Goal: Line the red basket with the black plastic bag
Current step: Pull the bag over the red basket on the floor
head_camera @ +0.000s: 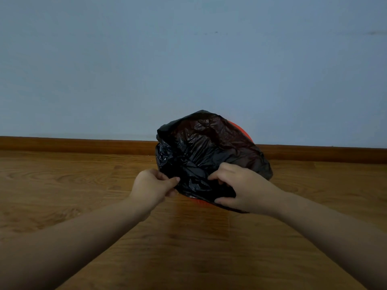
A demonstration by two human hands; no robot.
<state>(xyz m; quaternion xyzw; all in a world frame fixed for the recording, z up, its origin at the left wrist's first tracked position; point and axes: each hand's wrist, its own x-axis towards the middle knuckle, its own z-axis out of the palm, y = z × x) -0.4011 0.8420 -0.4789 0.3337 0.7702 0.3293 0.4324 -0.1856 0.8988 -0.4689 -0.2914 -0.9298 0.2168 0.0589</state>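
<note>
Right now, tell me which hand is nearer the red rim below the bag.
Right. The right hand grips the bag just beside that rim; the left hand pinches the bag farther left.

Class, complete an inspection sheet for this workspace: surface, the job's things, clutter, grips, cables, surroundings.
Surface: wooden floor, grain visible.
Job's things: black plastic bag crumpled over the red basket; only slivers of red show at the far right and near edges.
Clutter: nothing seen.
Grips: left hand pinches the bag's near edge; right hand holds a fold, fingers curled.
Cables: nothing seen.
Surroundings: pale blue-grey wall with a brown skirting board behind the basket.
</note>
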